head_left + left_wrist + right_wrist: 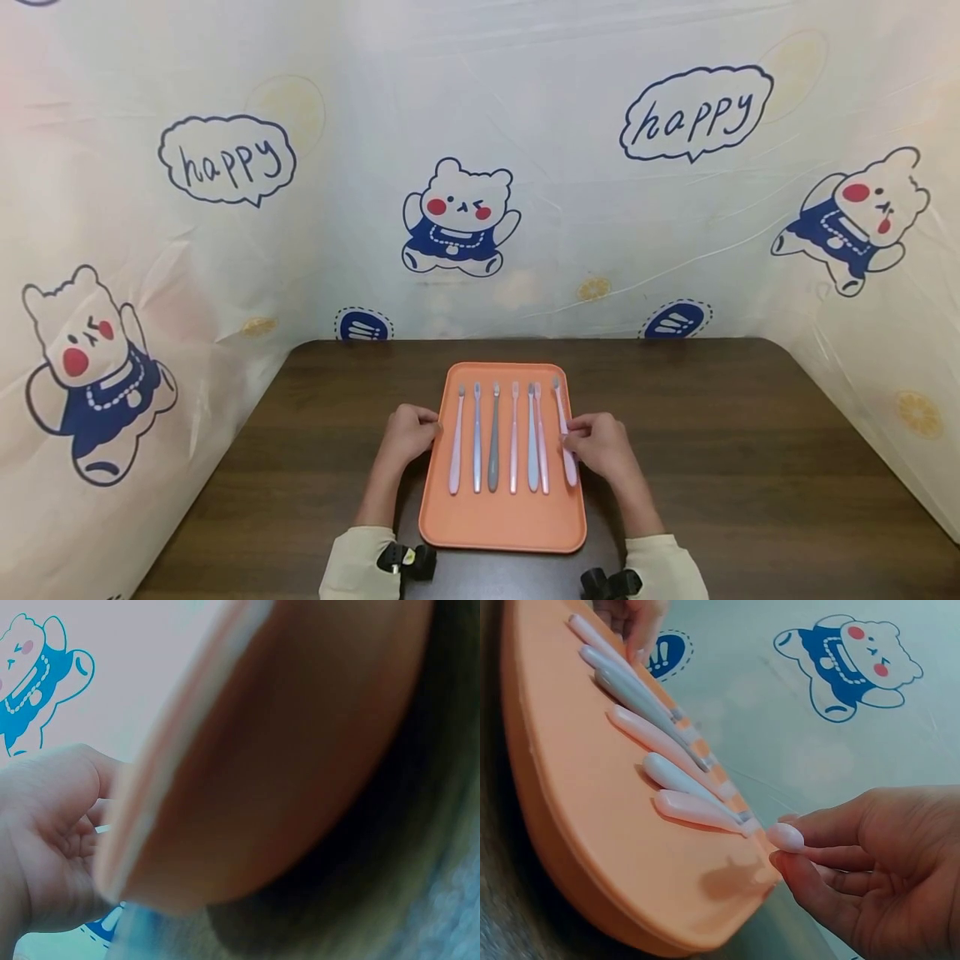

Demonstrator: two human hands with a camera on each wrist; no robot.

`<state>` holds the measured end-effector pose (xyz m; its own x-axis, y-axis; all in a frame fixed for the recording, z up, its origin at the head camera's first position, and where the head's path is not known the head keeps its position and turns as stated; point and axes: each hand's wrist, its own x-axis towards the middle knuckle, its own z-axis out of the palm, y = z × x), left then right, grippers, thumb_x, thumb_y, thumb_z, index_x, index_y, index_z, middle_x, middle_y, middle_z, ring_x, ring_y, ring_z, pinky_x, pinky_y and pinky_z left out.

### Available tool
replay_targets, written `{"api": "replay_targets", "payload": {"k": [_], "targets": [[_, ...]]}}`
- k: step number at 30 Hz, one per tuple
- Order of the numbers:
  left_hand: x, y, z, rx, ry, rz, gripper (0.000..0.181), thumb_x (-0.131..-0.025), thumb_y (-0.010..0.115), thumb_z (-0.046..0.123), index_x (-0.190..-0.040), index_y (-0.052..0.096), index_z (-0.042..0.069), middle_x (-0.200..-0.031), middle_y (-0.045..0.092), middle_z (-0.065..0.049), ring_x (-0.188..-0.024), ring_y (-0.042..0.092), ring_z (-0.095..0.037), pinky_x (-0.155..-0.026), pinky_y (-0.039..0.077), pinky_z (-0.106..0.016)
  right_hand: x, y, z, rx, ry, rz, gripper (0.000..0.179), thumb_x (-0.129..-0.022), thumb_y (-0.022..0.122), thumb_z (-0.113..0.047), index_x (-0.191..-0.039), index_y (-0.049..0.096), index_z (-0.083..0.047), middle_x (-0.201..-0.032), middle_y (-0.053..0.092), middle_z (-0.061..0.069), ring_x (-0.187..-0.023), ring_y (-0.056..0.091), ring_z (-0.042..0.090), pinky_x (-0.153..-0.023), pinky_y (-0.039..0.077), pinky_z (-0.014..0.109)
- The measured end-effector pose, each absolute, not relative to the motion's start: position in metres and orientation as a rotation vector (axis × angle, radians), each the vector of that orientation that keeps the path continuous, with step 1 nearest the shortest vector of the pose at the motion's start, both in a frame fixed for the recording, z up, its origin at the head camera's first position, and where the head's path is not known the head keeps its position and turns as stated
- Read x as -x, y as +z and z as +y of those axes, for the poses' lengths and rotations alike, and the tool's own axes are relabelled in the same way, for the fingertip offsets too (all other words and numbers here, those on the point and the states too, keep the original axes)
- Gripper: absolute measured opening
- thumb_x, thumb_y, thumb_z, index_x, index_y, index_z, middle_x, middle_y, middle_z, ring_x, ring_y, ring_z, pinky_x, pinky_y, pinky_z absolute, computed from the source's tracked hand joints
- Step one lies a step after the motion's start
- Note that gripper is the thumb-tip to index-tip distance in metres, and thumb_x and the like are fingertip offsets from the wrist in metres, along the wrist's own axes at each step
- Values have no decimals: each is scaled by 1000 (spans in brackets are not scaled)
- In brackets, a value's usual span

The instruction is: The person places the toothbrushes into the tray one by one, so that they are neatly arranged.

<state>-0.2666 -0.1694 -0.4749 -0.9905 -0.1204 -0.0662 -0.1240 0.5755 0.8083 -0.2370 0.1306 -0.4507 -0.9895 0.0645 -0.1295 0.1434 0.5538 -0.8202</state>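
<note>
An orange tray lies on the table with several toothbrushes in a row, their heads toward the back. My right hand pinches a pale pink toothbrush between thumb and fingers, over the tray's right edge. In the right wrist view the handle end of that brush sticks out between the fingertips. On the other side, my left hand grips the tray's left rim, its fingertips partly hidden behind the rim in the left wrist view. Nearest the held brush are a pink toothbrush and a light blue toothbrush, close together.
Further left on the tray lie a pink toothbrush, a grey toothbrush and a blue toothbrush. The dark wooden table extends to both sides. A printed curtain hangs behind it.
</note>
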Motion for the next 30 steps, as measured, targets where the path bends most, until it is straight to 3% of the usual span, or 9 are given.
{"api": "replay_targets", "payload": {"k": [9,19,26,30], "targets": [[266,-478,-169,217,1431,2779,22,-88,63,4,-101,77,-6,-92,77,-18,-71,70,-15,-63,59,-30,236,-453,122,-169,-1311,2818,22,-85,76,-8,-105,76,3,-82,76,9,-69,64,11,-59,52,24],[267,-477,-169,211,1429,2785,21,-87,64,5,-100,78,-5,-92,77,-17,-70,70,-14,-62,59,-29,238,-460,110,-188,-1115,2960,26,-86,75,-12,-108,76,1,-79,67,8,-72,60,20,-59,48,28],[267,-477,-170,215,1437,2776,22,-88,64,5,-101,77,-7,-94,77,-19,-72,71,-16,-63,60,-30,236,-460,102,-195,-990,3014,23,-88,74,-12,-108,76,1,-85,71,13,-66,61,19,-54,48,27],[267,-477,-169,212,1430,2776,22,-88,64,5,-102,77,-6,-94,77,-19,-72,71,-16,-64,60,-30,235,-462,101,-171,-911,3065,20,-88,74,-13,-103,76,-1,-79,69,11,-62,59,18,-53,46,28]]}}
